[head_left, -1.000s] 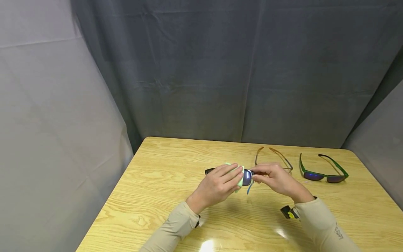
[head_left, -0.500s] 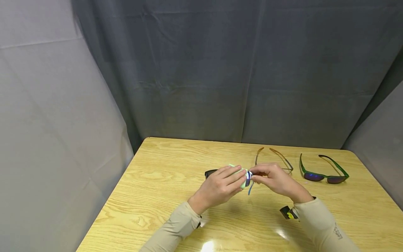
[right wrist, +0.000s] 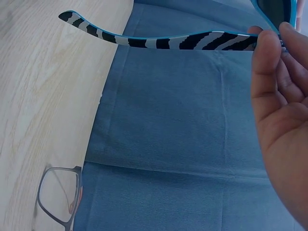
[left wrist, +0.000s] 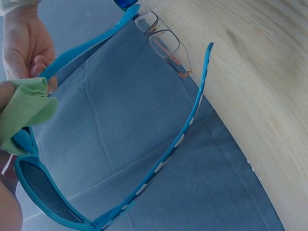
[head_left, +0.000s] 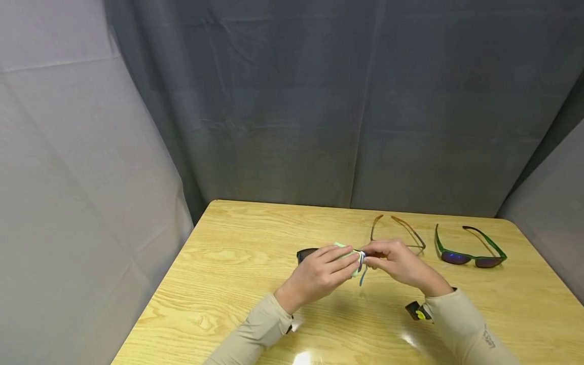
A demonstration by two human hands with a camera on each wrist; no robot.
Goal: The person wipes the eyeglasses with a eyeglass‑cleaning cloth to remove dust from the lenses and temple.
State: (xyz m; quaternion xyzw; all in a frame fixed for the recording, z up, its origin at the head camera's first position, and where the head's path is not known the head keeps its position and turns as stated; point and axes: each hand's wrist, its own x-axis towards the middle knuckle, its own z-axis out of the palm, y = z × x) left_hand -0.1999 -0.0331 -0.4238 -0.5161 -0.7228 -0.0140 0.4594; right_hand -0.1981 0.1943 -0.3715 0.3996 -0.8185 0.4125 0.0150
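A pair of blue-framed sunglasses (left wrist: 48, 195) with dark lenses and zebra-striped temples is held up above the table. My left hand (head_left: 315, 276) pinches a light green cloth (left wrist: 29, 108) over the lens on the right-hand side. That lens is mostly hidden by the cloth and fingers in the head view. The other lens (head_left: 304, 254) sticks out beyond the left hand. At the right end of the frame, my right hand (head_left: 397, 261) pinches the hinge corner between thumb and fingers. From that corner a striped temple (right wrist: 163, 42) extends in the right wrist view.
Thin-rimmed eyeglasses (left wrist: 166, 44) with orange temple tips lie on the wooden table (head_left: 219, 274) behind the right hand. Green-framed sunglasses (head_left: 472, 257) lie farther right with temples unfolded. A grey curtain (head_left: 274, 126) hangs behind the table.
My left hand and the cloth have slid slightly right, toward the right hand, covering more of the lens there. The right hand keeps its hold almost in place.
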